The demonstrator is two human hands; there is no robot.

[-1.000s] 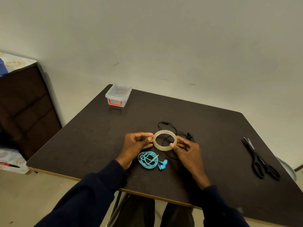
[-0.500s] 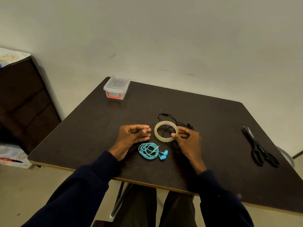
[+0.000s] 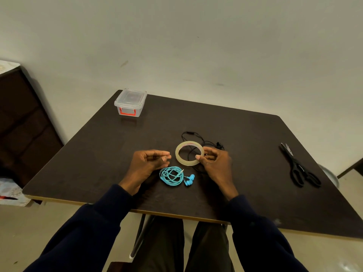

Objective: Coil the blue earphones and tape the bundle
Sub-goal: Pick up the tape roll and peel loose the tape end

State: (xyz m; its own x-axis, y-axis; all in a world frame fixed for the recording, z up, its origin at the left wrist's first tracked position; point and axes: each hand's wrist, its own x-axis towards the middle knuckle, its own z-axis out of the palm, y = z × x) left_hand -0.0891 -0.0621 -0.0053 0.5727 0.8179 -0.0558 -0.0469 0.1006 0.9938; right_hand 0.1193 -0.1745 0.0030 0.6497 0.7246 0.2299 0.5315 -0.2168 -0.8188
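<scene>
We judge the blue earphones (image 3: pixel 171 176) already coiled; taping remains. Our right hand (image 3: pixel 216 164) pinches the tape roll (image 3: pixel 177 155) at their 12 o'clock. We cannot tell whether our curled left hand (image 3: pixel 148 163) holds anything.

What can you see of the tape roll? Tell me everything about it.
The tape roll is a wide ring with a thin band of clear, yellowish tape and faint red print inside. Its open face is turned toward the camera, near the middle of the table, just beyond the coiled blue earphones. The right hand pinches its right edge; a black cable shows through the hole. No pulled strip is visible.
</scene>
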